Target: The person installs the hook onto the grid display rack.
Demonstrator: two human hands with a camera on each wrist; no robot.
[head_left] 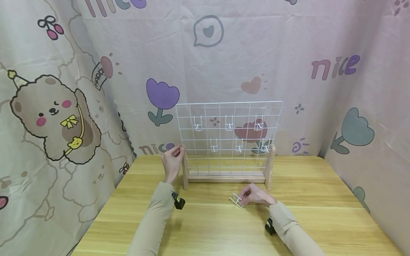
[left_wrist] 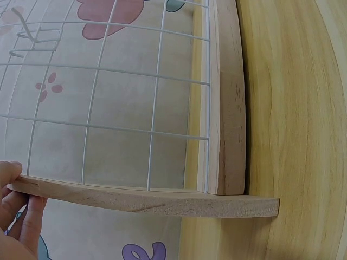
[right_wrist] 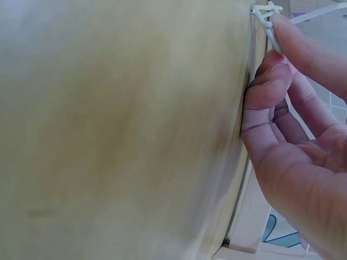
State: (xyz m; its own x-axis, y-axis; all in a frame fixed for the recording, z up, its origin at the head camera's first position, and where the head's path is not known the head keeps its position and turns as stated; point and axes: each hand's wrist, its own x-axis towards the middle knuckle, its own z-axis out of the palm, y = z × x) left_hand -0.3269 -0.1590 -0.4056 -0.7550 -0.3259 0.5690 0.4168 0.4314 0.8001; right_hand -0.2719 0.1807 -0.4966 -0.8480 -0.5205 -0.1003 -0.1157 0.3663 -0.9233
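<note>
My left hand (head_left: 173, 160) pinches the top end of the left wooden upright (head_left: 185, 174) of a rack. In the left wrist view, fingertips and thumb lie on either side of that upright (left_wrist: 162, 202). A white wire grid panel (head_left: 219, 132) stands in the rack, with several white wire hooks (head_left: 229, 126) hung on it in two rows. Low over the table in front of the rack, my right hand (head_left: 256, 196) pinches another white wire hook (head_left: 236, 201), its prongs pointing left. Only part of this hook (right_wrist: 263, 20) shows in the right wrist view.
The rack's wooden base bar (head_left: 227, 179) runs between the two uprights on a wood-grain table (head_left: 208, 227). The right upright (head_left: 270, 167) stands beyond my right hand. Printed curtains (head_left: 153, 42) close off the back and sides.
</note>
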